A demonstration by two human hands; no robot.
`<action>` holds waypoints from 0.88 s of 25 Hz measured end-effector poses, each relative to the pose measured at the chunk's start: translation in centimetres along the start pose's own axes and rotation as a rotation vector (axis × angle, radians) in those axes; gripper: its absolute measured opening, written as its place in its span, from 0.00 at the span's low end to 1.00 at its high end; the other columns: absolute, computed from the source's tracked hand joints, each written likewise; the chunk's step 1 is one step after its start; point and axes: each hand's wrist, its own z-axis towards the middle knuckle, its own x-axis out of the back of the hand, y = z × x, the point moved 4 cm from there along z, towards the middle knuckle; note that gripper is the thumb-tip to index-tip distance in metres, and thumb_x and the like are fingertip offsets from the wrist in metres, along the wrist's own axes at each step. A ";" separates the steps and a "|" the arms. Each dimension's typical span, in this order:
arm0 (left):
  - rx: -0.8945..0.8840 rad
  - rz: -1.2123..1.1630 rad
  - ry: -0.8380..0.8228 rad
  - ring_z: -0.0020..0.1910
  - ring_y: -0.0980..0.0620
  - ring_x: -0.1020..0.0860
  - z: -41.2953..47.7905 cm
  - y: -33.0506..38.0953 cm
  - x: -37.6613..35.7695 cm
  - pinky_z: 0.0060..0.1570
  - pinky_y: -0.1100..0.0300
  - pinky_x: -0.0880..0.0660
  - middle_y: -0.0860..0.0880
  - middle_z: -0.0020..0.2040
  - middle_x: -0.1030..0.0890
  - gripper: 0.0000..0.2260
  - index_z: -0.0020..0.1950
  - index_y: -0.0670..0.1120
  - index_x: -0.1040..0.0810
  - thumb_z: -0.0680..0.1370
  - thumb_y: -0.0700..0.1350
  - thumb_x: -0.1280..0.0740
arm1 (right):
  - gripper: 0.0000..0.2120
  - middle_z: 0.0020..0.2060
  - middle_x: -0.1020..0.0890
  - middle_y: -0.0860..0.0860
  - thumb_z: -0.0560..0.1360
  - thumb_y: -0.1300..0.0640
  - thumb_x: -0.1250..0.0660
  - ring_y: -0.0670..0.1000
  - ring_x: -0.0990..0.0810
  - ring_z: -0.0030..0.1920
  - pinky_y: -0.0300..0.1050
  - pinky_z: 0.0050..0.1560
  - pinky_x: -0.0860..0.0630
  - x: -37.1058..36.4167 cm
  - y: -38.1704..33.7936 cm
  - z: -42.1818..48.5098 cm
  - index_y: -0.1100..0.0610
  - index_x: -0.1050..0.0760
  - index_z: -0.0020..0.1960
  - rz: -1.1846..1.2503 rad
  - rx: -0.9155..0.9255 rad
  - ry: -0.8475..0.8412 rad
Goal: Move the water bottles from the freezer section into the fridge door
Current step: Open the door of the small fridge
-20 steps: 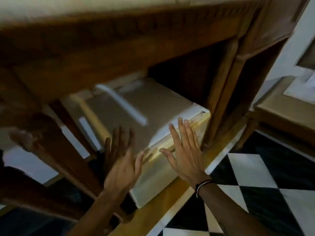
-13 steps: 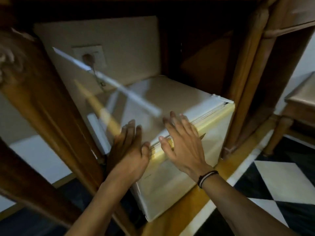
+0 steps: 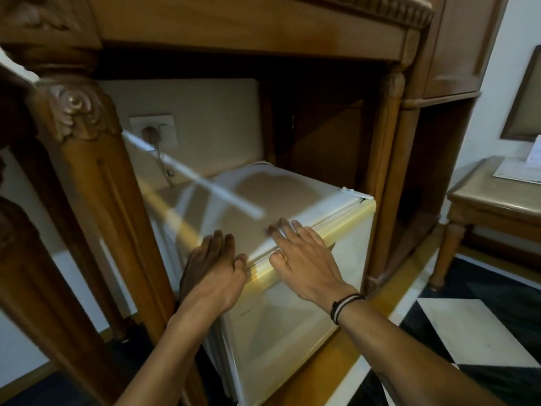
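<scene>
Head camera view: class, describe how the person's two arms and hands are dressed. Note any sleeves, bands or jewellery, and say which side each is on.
Both forearms are bare, with no sleeves in view. The right hand has a ring on one finger, and its wrist carries thin stacked wristbands, dark with a lighter strand. The left hand wears nothing visible.

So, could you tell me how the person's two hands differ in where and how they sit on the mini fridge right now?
The left hand sits at the top left corner of the mini fridge, while the right hand lies further right, across the front edge. The right arm has a wrist band and its hand a ring; the left hand shows neither. The left hand is in shadow, the right better lit. Both are open, palm down, fingers extended, holding nothing.
</scene>
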 end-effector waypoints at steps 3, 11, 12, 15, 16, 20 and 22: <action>-0.009 -0.021 -0.003 0.91 0.47 0.47 0.3 0.0 0.1 0.90 0.48 0.46 0.45 0.92 0.46 0.28 0.90 0.46 0.43 0.90 0.54 0.51 | 0.32 0.83 0.42 0.50 0.80 0.44 0.55 0.49 0.46 0.83 0.49 0.83 0.49 0.7 0.8 -0.9 0.49 0.43 0.83 -0.014 0.039 -0.043; -0.043 0.229 0.282 0.81 0.43 0.26 -2.7 0.0 -1.2 0.79 0.49 0.28 0.41 0.82 0.26 0.26 0.83 0.43 0.30 0.90 0.55 0.51 | 0.25 0.83 0.55 0.39 0.86 0.46 0.51 0.36 0.66 0.79 0.28 0.69 0.72 5.9 9.5 -8.9 0.40 0.49 0.82 -0.023 0.033 -0.360; -0.053 0.271 0.327 0.77 0.42 0.23 -2.8 0.1 -1.4 0.75 0.49 0.25 0.40 0.78 0.22 0.26 0.79 0.42 0.27 0.90 0.55 0.51 | 0.25 0.83 0.56 0.41 0.87 0.47 0.50 0.37 0.66 0.78 0.30 0.72 0.72 6.6 10.7 -9.6 0.43 0.48 0.83 -0.049 -0.004 -0.406; -0.063 0.289 0.415 0.65 0.39 0.17 -2.4 0.0 -1.8 0.62 0.46 0.21 0.39 0.66 0.17 0.22 0.68 0.40 0.22 0.89 0.53 0.48 | 0.27 0.83 0.61 0.46 0.87 0.46 0.50 0.44 0.67 0.81 0.42 0.80 0.67 8.3 13.2 -11.4 0.49 0.50 0.84 -0.145 -0.110 -0.539; -0.064 0.298 0.436 0.63 0.38 0.18 -2.1 -0.2 -2.0 0.61 0.45 0.22 0.39 0.64 0.17 0.21 0.66 0.41 0.22 0.89 0.53 0.48 | 0.29 0.83 0.62 0.47 0.86 0.44 0.50 0.47 0.67 0.82 0.46 0.81 0.66 8.6 13.9 -12.0 0.50 0.51 0.85 -0.189 -0.137 -0.553; -0.113 0.327 0.502 0.59 0.39 0.19 -1.4 -0.3 -2.7 0.56 0.44 0.23 0.42 0.61 0.19 0.16 0.62 0.44 0.23 0.88 0.52 0.46 | 0.34 0.84 0.61 0.49 0.84 0.38 0.50 0.50 0.63 0.84 0.51 0.83 0.60 9.6 17.1 -13.9 0.50 0.56 0.85 -0.338 -0.176 -0.518; -0.112 0.305 0.536 0.59 0.39 0.18 -1.4 -0.1 -2.5 0.57 0.44 0.23 0.41 0.59 0.18 0.16 0.60 0.44 0.22 0.88 0.51 0.46 | 0.34 0.84 0.59 0.50 0.85 0.39 0.50 0.51 0.60 0.84 0.53 0.84 0.58 9.9 18.9 -14.5 0.50 0.55 0.85 -0.377 -0.170 -0.479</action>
